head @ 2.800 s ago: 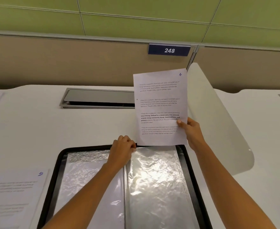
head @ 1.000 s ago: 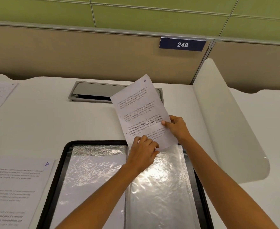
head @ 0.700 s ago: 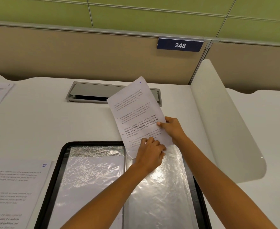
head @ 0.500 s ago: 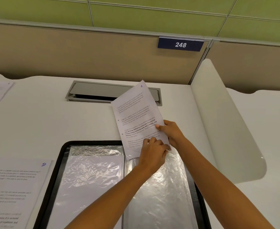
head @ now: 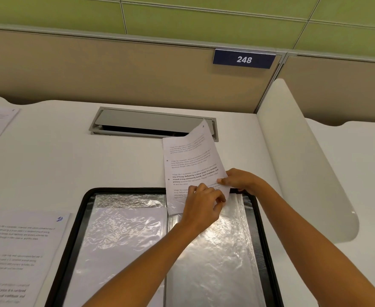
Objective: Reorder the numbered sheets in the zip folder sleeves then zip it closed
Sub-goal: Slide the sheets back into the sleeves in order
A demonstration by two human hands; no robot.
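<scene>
At the far edge of the zip folder [head: 83, 209], the right hand [head: 240, 180] pinches the sheet [head: 191, 160], apparently to steer it in. The left hand [head: 201, 209] pinches the sleeve [head: 217, 258], apparently spreading its mouth.

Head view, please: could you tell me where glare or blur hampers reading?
In the head view, glare whitens the right sleeve; the held sheet reads only in its bold lines, its corner number blurred; the sheet marked 10 smears toward the bottom edge.

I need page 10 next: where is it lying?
In the head view, the sheet marked 10 lies on the desk at lower left, just left of the open folder.
</scene>
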